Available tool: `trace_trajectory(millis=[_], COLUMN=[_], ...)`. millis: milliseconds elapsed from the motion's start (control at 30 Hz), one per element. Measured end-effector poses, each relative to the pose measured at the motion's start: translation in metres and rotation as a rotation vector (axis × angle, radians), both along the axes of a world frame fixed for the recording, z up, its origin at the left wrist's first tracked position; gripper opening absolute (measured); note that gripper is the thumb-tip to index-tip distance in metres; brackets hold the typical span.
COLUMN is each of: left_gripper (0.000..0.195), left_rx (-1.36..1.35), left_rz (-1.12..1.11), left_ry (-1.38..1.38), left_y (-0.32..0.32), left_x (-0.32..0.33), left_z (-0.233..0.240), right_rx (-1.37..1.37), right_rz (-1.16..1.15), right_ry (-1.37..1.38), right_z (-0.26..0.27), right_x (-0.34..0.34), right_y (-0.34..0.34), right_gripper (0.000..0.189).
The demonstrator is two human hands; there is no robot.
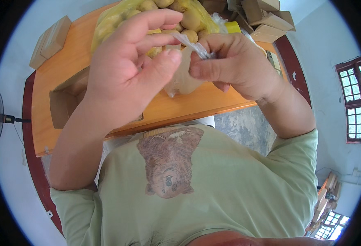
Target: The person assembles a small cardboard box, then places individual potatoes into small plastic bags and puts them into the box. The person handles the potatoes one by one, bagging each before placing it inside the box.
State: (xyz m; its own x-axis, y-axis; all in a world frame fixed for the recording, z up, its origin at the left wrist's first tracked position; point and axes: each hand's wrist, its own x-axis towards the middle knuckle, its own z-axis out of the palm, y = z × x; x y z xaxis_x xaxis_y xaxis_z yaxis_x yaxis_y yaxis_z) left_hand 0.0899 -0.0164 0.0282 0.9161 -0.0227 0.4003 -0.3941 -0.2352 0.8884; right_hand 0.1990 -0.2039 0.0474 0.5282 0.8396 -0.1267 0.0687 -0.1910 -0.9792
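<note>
My right hand (229, 61) pinches the twisted neck of a clear plastic bag (183, 77) between thumb and fingers. Below the hands the bag hangs with something pale and round in it; what it is cannot be made out. My left hand (131, 58) is raised beside it, thumb and fingers apart, with a fingertip close to the free end of the twisted plastic; whether it touches is unclear. Behind the hands lies a large yellow plastic bag (108, 26), spread around several potatoes (191, 20).
An opened cardboard box (60, 106) stands on the wooden table (223, 95), partly behind my left forearm. Closed cartons (52, 40) sit at the far left. Empty cardboard boxes (268, 26) are heaped at the back right, near a small flat device (273, 61).
</note>
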Motion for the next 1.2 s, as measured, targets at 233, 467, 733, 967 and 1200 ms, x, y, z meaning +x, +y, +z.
trace_trajectory(millis=[233,467,733,967,1200], left_gripper=[0.072,0.088,0.064,0.022,0.018], left_rx=[0.083,0.104,0.140,-0.068,0.350], left_rz=[-0.009,-0.443,-0.407,-0.044,0.225], left_ry=[0.120,0.732,0.364,0.386,-0.147], left_y=[0.010,-0.004,-0.028,-0.026,0.023], left_x=[0.008,0.011,-0.012,-0.020,-0.030], left_z=[-0.036,-0.033,-0.028,-0.027,0.003], right_rx=[0.466,0.617,0.575,0.625,0.807], right_rz=[0.126,0.193,0.191,0.175,0.090], right_ry=[0.095,0.083,0.104,0.090,0.063], right_z=[0.021,0.039,0.028,0.030,0.039], right_x=[0.001,-0.004,-0.010,-0.009,0.009], right_y=[-0.011,-0.003,0.004,0.004,-0.016], right_gripper=[0.013,0.016,0.017,0.019,0.021])
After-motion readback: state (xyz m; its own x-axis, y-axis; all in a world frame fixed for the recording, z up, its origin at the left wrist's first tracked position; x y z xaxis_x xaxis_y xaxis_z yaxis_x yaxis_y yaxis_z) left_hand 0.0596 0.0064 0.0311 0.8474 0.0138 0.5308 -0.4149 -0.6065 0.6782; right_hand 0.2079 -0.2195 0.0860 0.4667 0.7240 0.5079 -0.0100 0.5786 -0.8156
